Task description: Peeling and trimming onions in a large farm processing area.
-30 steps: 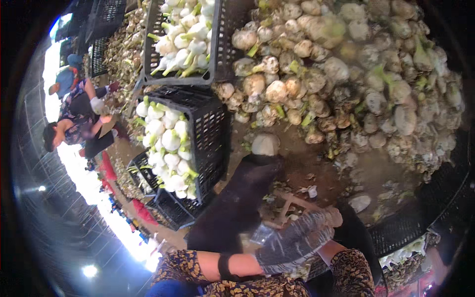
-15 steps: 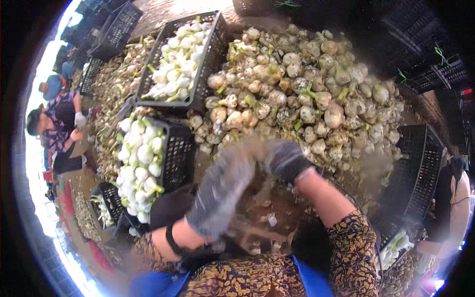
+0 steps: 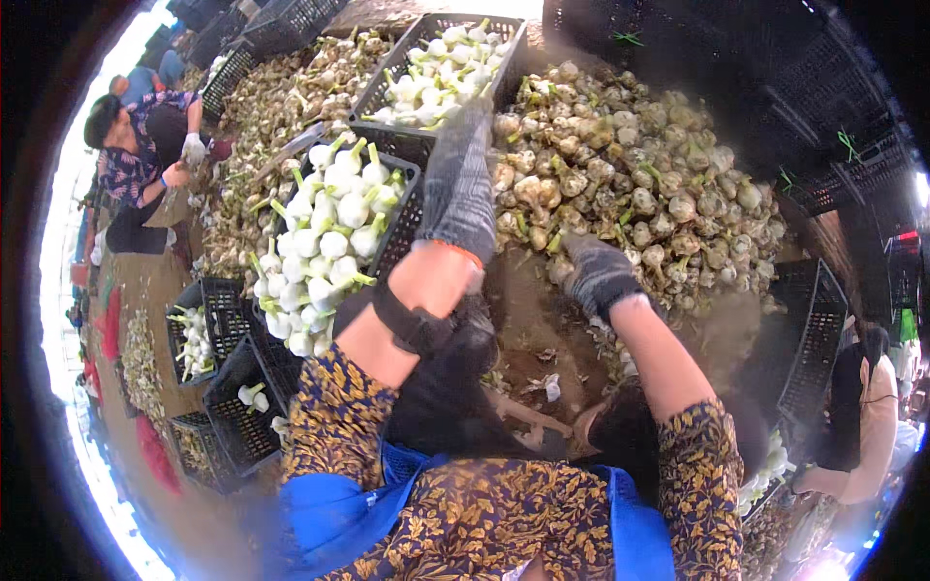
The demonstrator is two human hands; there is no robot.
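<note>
My left hand (image 3: 461,184), in a grey glove, stretches away from me toward the near right edge of the far black crate (image 3: 392,136). Its fingers are smeared by motion, so their grip does not show. My right hand (image 3: 599,273), in a dark grey glove, is at the near edge of a heap of soil-stained garlic bulbs (image 3: 630,184). Its fingers are curled, and a green stem end (image 3: 554,240) shows at the fingertips. What lies within them is hidden. Left of my left forearm, cleaned white garlic bulbs (image 3: 334,218) rise above the rim of a nearer black crate (image 3: 412,184).
Trimmed bulbs (image 3: 450,73) fill the far crate. Smaller crates stand at the left, one holding a few bulbs (image 3: 254,397). A co-worker (image 3: 145,155) sits at the far left beside another heap; another person (image 3: 862,416) is at the right near a black crate (image 3: 814,329).
The hands, close together before, have separated. My left hand has reached forward to the far crate; my right has moved slightly right to the heap's edge. The view has shifted left.
</note>
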